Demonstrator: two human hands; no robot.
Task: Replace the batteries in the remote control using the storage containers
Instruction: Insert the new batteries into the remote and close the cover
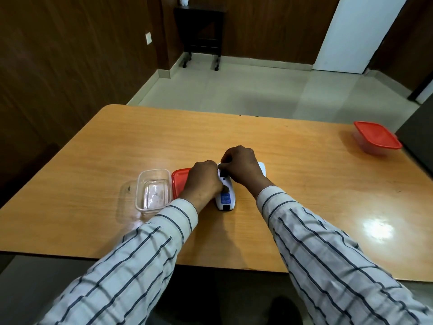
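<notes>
A white remote control (225,198) lies back-up at the middle of the wooden table (293,160), its blue label facing up. My left hand (204,181) grips its left side. At the remote's far end my right hand (241,164) pinches a small dark part, which I cannot identify. A white piece (262,167), perhaps the battery cover, pokes out behind my right hand. An open clear container (153,190) stands left of my left hand, with its red lid (180,181) lying between them, partly hidden. A closed red-lidded container (376,137) sits far right.
The table's near edge runs under my striped sleeves. A dark surface borders the table at the far right. Beyond the table's far edge are a tiled floor, a dark wheeled stand (201,34) and a white door (356,31).
</notes>
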